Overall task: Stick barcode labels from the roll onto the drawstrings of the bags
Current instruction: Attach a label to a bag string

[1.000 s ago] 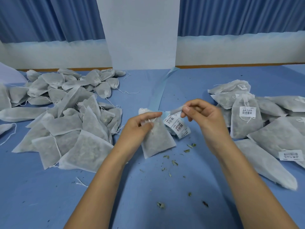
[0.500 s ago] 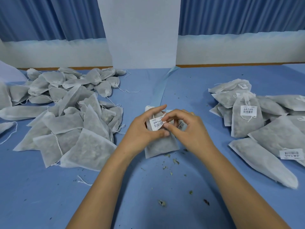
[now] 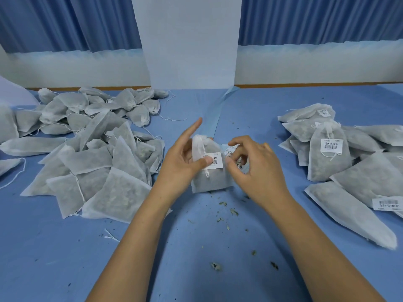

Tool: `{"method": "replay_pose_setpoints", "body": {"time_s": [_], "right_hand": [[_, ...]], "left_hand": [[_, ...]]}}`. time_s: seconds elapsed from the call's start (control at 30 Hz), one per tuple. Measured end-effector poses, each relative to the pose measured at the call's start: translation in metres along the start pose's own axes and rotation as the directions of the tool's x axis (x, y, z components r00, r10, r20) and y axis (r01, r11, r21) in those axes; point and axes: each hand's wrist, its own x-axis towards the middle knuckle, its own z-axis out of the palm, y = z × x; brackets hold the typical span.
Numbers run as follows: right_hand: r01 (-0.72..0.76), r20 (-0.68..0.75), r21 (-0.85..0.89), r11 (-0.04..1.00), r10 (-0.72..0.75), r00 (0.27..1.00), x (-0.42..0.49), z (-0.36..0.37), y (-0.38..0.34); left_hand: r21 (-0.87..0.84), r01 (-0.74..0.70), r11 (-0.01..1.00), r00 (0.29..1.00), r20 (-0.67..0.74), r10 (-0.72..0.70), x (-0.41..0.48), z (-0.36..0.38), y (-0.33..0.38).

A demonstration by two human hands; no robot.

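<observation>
Fingers of the left hand (image 3: 181, 162) are spread. The forefinger is held straight and raised clear, while the thumb is pressed on the barcode label (image 3: 214, 161) and the small bag (image 3: 209, 179) is clamped between that thumb and the fingers behind it. The right hand (image 3: 253, 171) is held curled just beside the label's right edge. Whether anything is pinched there cannot be told. The label roll (image 3: 229, 150) is partly hidden behind its fingers.

The bag is held upright at the middle of the blue table (image 3: 196, 269), its bottom edge touching the cloth. It lies between the unlabelled pile (image 3: 98, 153) on the left and the labelled pile (image 3: 327, 158) on the right. The drawstring (image 3: 207, 173) is seen hanging from under the label.

The bag is judged light and soft, a thin fabric pouch of loose dried leaf that yields when squeezed. Crumbs (image 3: 231, 211) are scattered below it. The string is judged limp, so it is best backed by the bag's upper body while the label is pressed. The bag itself is best taken below the gathered neck.

A second ago the label was held in the right hand, apart from the bag. Half a second ago both hands were closed over it. Now the hands are drawn apart and the label is seen flat.
</observation>
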Motion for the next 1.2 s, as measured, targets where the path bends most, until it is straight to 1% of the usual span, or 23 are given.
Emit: {"method": "replay_pose_setpoints", "body": {"time_s": [0.03,0.07,0.1,0.13,0.2,0.3,0.37,0.43,0.5,0.6,0.67,0.73,0.83,0.87,0.9,0.97,1.0,1.03,1.1,1.13,1.2], "right_hand": [[-0.056,0.003,0.100,0.993,0.056,0.998,-0.001,0.001,-0.001],[-0.126,0.034,0.234,0.964,0.121,0.992,-0.001,0.002,-0.002],[-0.192,0.078,0.360,0.913,0.176,0.981,0.000,0.003,-0.002],[-0.239,0.117,0.449,0.861,0.208,0.971,0.001,0.004,-0.003],[-0.282,0.162,0.529,0.800,0.231,0.959,0.002,0.006,-0.003],[-0.331,0.164,0.618,0.713,0.295,0.941,0.003,0.006,-0.001],[-0.340,0.164,0.633,0.695,0.310,0.937,0.004,0.003,-0.002],[-0.345,0.163,0.638,0.688,0.317,0.934,0.003,0.001,-0.002],[-0.339,0.133,0.634,0.695,0.334,0.933,0.001,-0.003,-0.001],[-0.326,0.069,0.598,0.732,0.359,0.931,-0.005,-0.015,0.006],[-0.353,0.064,0.613,0.707,0.401,0.914,-0.011,-0.026,0.011],[-0.413,0.117,0.623,0.664,0.443,0.889,-0.019,-0.040,0.019],[-0.523,0.303,0.579,0.626,0.431,0.850,-0.034,-0.067,0.031],[-0.539,0.331,0.575,0.616,0.427,0.842,-0.039,-0.076,0.035],[-0.543,0.325,0.579,0.608,0.439,0.838,-0.043,-0.084,0.039],[-0.546,0.262,0.607,0.578,0.503,0.824,-0.050,-0.099,0.045],[-0.546,0.237,0.656,0.521,0.545,0.804,-0.049,-0.102,0.048],[-0.533,0.215,0.723,0.439,0.591,0.778,-0.048,-0.107,0.053],[-0.466,0.157,0.830,0.306,0.674,0.722,-0.042,-0.123,0.063],[-0.414,0.132,0.879,0.235,0.716,0.686,-0.037,-0.131,0.069],[-0.294,0.126,0.954,0.062,0.804,0.581,-0.032,-0.145,0.078]], "left_hand": [[0.005,-0.010,1.000,1.000,-0.024,0.011,0.000,0.000,-0.001],[0.005,-0.021,1.000,0.999,-0.045,0.022,0.000,0.000,-0.001],[-0.001,-0.034,0.999,0.998,-0.058,0.034,0.001,0.001,-0.002],[-0.022,-0.039,0.999,0.997,-0.069,0.038,0.001,0.001,-0.002],[-0.030,-0.037,0.999,0.995,-0.094,0.034,0.003,0.001,-0.003],[0.090,0.055,0.994,0.995,-0.082,-0.048,0.005,0.002,-0.007],[0.131,0.099,0.986,0.993,-0.080,-0.089,0.003,0.005,-0.009],[0.110,0.116,0.987,0.990,-0.088,-0.107,0.001,0.010,-0.009],[0.102,0.124,0.987,0.991,-0.070,-0.118,-0.001,0.018,-0.005],[0.120,0.187,0.975,0.982,-0.037,-0.184,-0.001,0.038,0.000],[0.136,0.197,0.971,0.980,-0.041,-0.193,-0.001,0.054,0.004],[0.143,0.178,0.974,0.982,-0.083,-0.168,0.000,0.071,0.009],[0.065,0.167,0.984,0.977,-0.142,-0.156,0.004,0.100,0.015],[0.046,0.173,0.984,0.976,-0.140,-0.165,0.006,0.111,0.017],[0.037,0.185,0.982,0.976,-0.128,-0.179,0.008,0.121,0.017],[0.030,0.201,0.979,0.977,-0.081,-0.198,0.009,0.147,0.019],[0.027,0.207,0.978,0.977,-0.063,-0.205,0.011,0.156,0.019],[0.022,0.215,0.976,0.976,-0.043,-0.214,0.012,0.167,0.020],[0.001,0.232,0.973,0.973,0.012,-0.232,0.013,0.188,0.021],[0.000,0.233,0.972,0.971,0.046,-0.233,0.013,0.196,0.020],[0.062,0.236,0.970,0.966,0.096,-0.241,0.012,0.208,0.019]]}}
